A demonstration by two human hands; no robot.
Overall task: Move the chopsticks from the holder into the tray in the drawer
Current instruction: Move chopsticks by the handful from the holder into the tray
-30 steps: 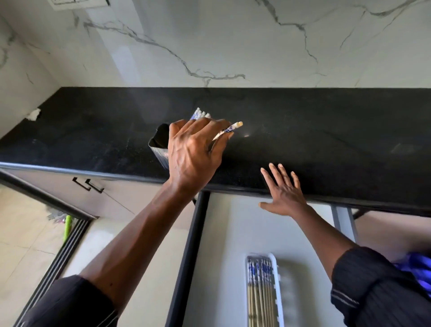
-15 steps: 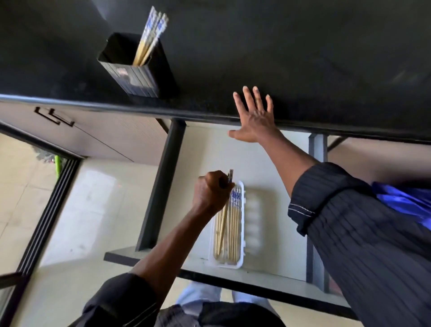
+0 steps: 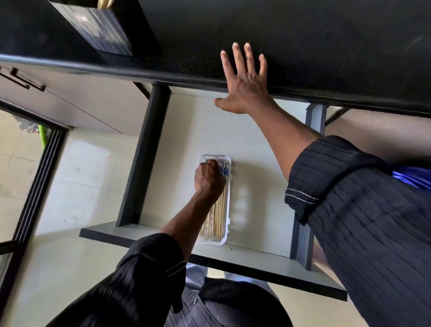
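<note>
A white tray [image 3: 212, 242] lies on the floor of the open drawer [image 3: 258, 149], with several bamboo chopsticks [image 3: 219, 217] with blue-patterned tops lying lengthwise in it. My left hand [image 3: 208, 179] is down inside the tray's far end, fingers curled shut around the patterned ends of the chopsticks it carries. The black ribbed holder [image 3: 105, 30] stands on the black countertop at the top left, with a few chopstick ends [image 3: 104, 2] showing at the frame edge. My right hand [image 3: 245, 85] rests flat on the counter's front edge, fingers spread.
The black countertop [image 3: 326, 46] overhangs the back of the drawer. Dark drawer side rails [image 3: 144, 158] run along both sides. A closed cabinet front with black handles [image 3: 21, 80] sits at left, above a tiled floor and a door frame.
My left hand took chopsticks from the holder, carried them down into the drawer and lowered them into the tray. My right hand stayed on the counter edge. The view tilted downward.
</note>
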